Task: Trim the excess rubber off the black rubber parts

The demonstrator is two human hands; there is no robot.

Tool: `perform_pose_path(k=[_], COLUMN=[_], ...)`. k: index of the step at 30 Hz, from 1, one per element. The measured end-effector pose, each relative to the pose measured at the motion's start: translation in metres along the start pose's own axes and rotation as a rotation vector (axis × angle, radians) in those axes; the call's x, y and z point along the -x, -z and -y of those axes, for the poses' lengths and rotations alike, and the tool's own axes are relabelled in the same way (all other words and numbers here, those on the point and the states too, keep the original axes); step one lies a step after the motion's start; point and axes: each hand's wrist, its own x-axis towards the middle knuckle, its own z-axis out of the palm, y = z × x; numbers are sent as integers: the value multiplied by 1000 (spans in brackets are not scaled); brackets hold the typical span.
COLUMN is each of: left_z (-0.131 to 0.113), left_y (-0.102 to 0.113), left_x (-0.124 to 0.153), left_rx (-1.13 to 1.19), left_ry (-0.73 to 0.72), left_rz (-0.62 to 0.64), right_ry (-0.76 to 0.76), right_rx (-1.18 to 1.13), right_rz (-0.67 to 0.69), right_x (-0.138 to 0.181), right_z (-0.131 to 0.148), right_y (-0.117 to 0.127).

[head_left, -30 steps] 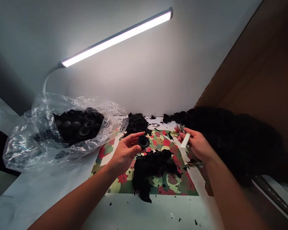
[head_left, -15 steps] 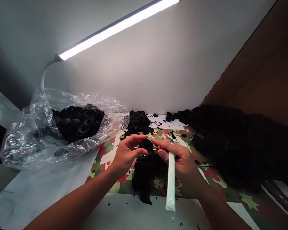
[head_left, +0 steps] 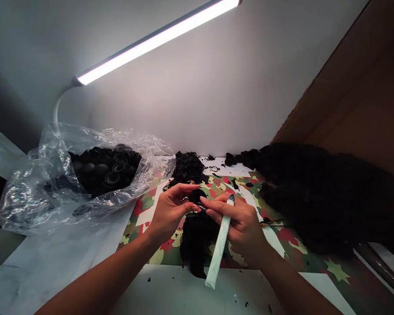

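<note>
My left hand point(head_left: 170, 210) pinches a small round black part, rubber-like point(head_left: 197, 195), between thumb and fingers at the middle of the view. Closed around a slim trimming tool with a white-wrapped handle point(head_left: 218, 251), my right hand point(head_left: 238, 216) brings a thin metallic tip to the near edge of the part. The exact shape of that tip is too small to tell. Beneath both hands lies a heap of black scraps point(head_left: 197, 240) on a camouflage-patterned sheet point(head_left: 166, 251).
At the left, a clear plastic bag point(head_left: 29, 197) holds many round black parts point(head_left: 113, 177). A large black pile point(head_left: 318, 197) fills the right side beside a cardboard panel point(head_left: 351, 100). More scraps point(head_left: 188, 166) lie at the back. A lit bar lamp point(head_left: 157, 43) hangs overhead.
My right hand has moved left, toward the black part, and the tool's handle has swung so its lower end points further left. My left hand has shifted slightly left, still holding the part.
</note>
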Motion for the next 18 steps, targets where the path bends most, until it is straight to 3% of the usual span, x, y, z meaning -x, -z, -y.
perform_pose_path(k=[6, 18], left_z=[2, 8], left_y=[-2, -7], left_x=[0, 4], left_rx=[20, 86], left_ry=[4, -12], left_rz=[-20, -97], right_ry=[-10, -5], right_rx=[-18, -32], right_rz=[6, -107], right_x=[0, 4], right_z=[-2, 3], right_y=[-1, -11])
